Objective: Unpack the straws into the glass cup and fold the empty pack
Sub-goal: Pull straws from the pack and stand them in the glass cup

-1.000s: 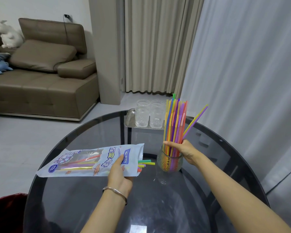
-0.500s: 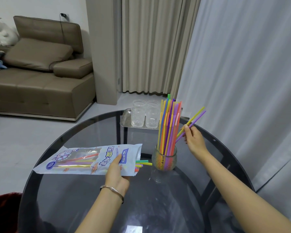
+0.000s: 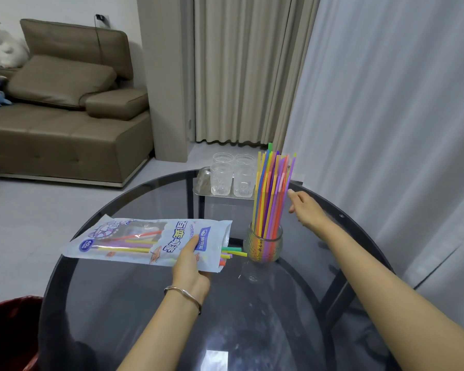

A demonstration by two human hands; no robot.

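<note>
Where the dark glass bench (image 3: 252,330) curves nearest, reflecting a pale square of light. Further in, left hand (image 3: 190,266) with a bangle (image 3: 184,294) at the wrist, thumb on top of the pack (image 3: 145,241) near its open end, fingers closed under it, gripping the pack. Pack lying roughly level, just above the bench, open end pointing right. Inside and poking out of that mouth, loose straws (image 3: 232,253), green, yellow, purple and orange tips, close to the cup (image 3: 263,246) but not touching it. Cup upright on the bench, right of the pack, packed with a bunch (image 3: 271,194) of coloured straws standing nearly vertical, fanned a little at the top. Right hand (image 3: 306,207) beyond and to the right of the cup, raised above the bench, fingers (image 3: 292,194) loosely spread, holding nothing, tips just beside the bunch; contact cannot be told. Farther back, a metal tray (image 3: 202,186) at the far rim, carrying clear glasses (image 3: 221,179). Left edge, low, a red bin (image 3: 8,330). Beyond, brown sofa (image 3: 65,124) on the left, curtains (image 3: 386,103) behind and to the right.
</note>
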